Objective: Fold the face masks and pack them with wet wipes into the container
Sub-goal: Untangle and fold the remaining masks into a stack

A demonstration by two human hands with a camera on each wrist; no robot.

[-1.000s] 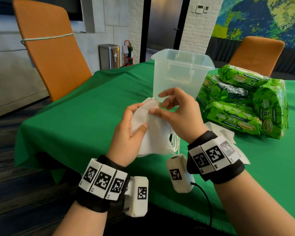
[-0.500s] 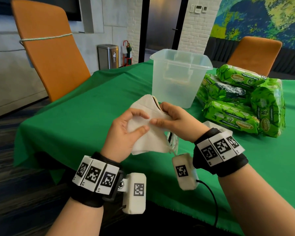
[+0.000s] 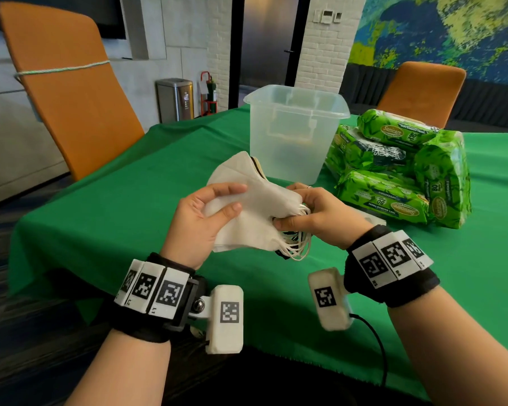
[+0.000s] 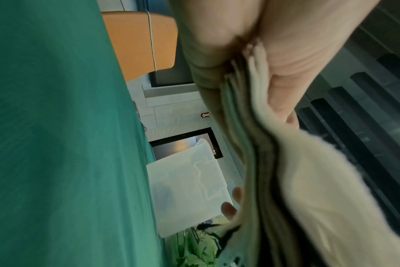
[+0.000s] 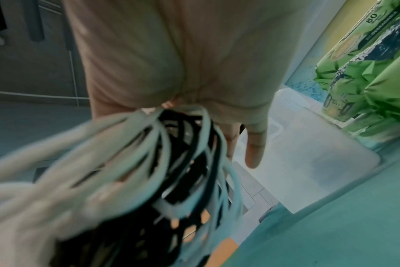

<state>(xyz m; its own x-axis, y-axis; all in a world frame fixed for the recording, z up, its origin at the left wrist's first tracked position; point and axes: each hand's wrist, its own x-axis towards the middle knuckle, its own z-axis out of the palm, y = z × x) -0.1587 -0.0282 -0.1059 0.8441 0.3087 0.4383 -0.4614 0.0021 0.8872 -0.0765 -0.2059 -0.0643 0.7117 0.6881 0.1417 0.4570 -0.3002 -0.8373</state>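
Note:
A stack of folded white face masks [image 3: 248,206] is held in the air above the green table. My left hand [image 3: 214,200] grips its left side, thumb on top and fingers behind. My right hand [image 3: 294,218] pinches the right end, where white and black ear loops [image 3: 295,247] hang down. The layered mask edges [image 4: 258,162] show in the left wrist view, the ear loops [image 5: 171,162] in the right wrist view. Just behind the hands stands the clear plastic container [image 3: 295,133]. Green wet wipe packs [image 3: 399,168] are piled to its right.
A green cloth covers the table [image 3: 129,206]. More white masks [image 3: 367,218] lie flat behind my right hand, in front of the wipes. An orange chair [image 3: 68,86] stands at the left edge, another orange chair [image 3: 423,89] behind the wipes.
The mask stack has tilted from upright to nearly flat and sunk lower. My right hand slid from the stack's top down to the ear-loop end.

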